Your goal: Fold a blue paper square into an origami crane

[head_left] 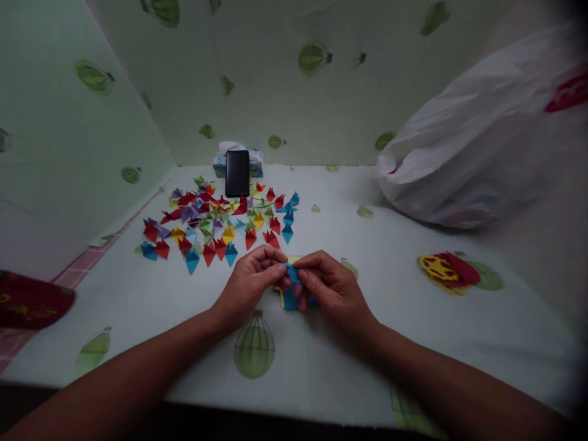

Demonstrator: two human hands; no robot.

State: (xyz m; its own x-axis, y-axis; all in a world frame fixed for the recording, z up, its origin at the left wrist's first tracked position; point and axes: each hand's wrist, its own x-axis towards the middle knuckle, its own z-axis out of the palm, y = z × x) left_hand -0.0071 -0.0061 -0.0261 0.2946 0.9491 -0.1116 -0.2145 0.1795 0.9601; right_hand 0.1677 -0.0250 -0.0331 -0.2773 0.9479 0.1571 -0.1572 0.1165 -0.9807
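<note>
Between my two hands is a small folded piece of blue paper (293, 273). My left hand (257, 271) pinches its left side between thumb and forefinger. On its right side, the thumb and forefinger of my right hand (328, 283) press together. Beneath the hands lies blue and yellow paper (287, 300), partly covered by my fingers. Beyond the hands, to the left, spreads a crowd of small folded paper pieces (209, 252) in red, blue, yellow, green and purple.
A dark phone (237, 174) leans on a tissue box (256, 160) at the back. A large white plastic bag (463, 141) bulges at the right. Red and yellow cut-outs (443, 271) lie on the patterned tabletop (358, 373). A dark red object (34, 300) sits at the left edge.
</note>
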